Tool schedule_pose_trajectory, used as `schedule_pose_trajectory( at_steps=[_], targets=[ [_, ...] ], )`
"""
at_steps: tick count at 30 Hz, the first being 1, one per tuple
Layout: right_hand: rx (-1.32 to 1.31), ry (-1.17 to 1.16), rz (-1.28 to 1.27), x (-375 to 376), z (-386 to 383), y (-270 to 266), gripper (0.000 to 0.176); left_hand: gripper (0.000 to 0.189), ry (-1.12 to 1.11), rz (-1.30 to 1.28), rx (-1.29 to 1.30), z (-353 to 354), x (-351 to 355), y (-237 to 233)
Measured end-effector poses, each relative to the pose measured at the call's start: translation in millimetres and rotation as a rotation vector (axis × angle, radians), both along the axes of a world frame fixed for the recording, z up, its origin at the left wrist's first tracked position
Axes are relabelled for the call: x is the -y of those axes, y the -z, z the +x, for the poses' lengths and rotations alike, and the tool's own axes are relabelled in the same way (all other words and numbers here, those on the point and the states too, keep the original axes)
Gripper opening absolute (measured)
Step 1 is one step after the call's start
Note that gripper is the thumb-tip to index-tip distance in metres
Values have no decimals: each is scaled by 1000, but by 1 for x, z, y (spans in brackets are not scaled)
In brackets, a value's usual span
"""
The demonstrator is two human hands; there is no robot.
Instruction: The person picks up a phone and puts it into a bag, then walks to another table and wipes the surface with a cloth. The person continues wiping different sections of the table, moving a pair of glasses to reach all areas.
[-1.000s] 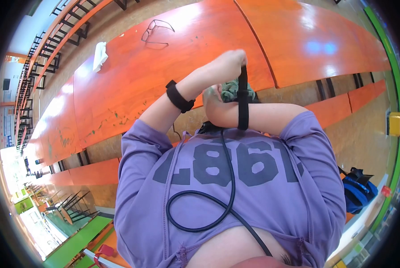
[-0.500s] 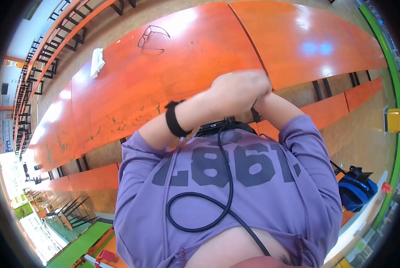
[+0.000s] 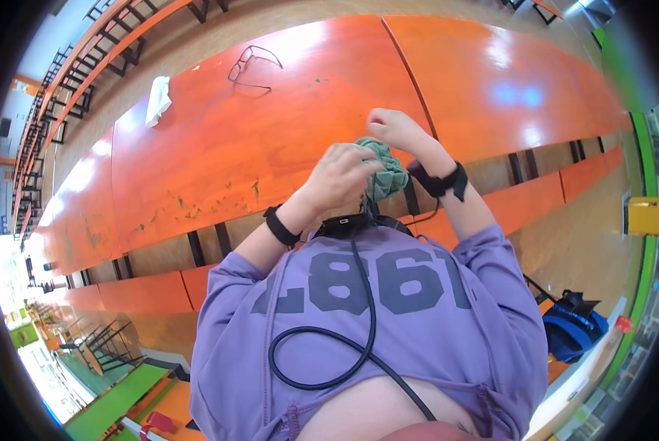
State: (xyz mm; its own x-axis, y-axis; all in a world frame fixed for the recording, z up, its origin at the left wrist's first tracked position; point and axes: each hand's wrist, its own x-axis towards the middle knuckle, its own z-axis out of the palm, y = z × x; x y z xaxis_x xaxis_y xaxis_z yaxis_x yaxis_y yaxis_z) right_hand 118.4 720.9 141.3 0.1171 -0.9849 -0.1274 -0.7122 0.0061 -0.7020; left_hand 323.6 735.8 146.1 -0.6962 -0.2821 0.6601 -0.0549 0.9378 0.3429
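Observation:
A crumpled green cloth (image 3: pixel 390 176) shows between my forearms, just off the table edge. Bent and slightly blurred, the fingers of my left hand (image 3: pixel 337 176) lie over its near-left side and appear to grip it. My right hand (image 3: pixel 401 131) is curled closed above the orange table, beyond the cloth, with nothing visible in it. A black band (image 3: pixel 279 226) circles my left wrist. Another black band (image 3: pixel 447 181), with a loose end, is around my right wrist. At my chest sits a black device (image 3: pixel 344 226), with a black cable (image 3: pixel 370 294) looping down my purple hoodie.
On the orange table (image 3: pixel 219 140) lie a pair of glasses (image 3: pixel 250 81) and a white tissue packet (image 3: pixel 158 101). Orange benches (image 3: pixel 142 294) run along its near side. A blue bag (image 3: pixel 574 327) is at the right, near a yellow object (image 3: pixel 644 215).
My hands were together, the left over the right wrist; now they are apart. The left has moved left and down. The green cloth and right wristband have come into view.

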Motion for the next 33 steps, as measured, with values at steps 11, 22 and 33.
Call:
schedule_pose_trajectory(
  at_steps=[11,22,33],
  targets=[
    [-535,1,-17,-85,17,110,80,49,-594,354,422,67,12,169],
    [-456,76,-199,-66,20,138,78,61,-912,344,722,62,25,207],
    [-561,379,-99,26,-43,142,73,57,-938,423,757,58,31,206]
  ],
)
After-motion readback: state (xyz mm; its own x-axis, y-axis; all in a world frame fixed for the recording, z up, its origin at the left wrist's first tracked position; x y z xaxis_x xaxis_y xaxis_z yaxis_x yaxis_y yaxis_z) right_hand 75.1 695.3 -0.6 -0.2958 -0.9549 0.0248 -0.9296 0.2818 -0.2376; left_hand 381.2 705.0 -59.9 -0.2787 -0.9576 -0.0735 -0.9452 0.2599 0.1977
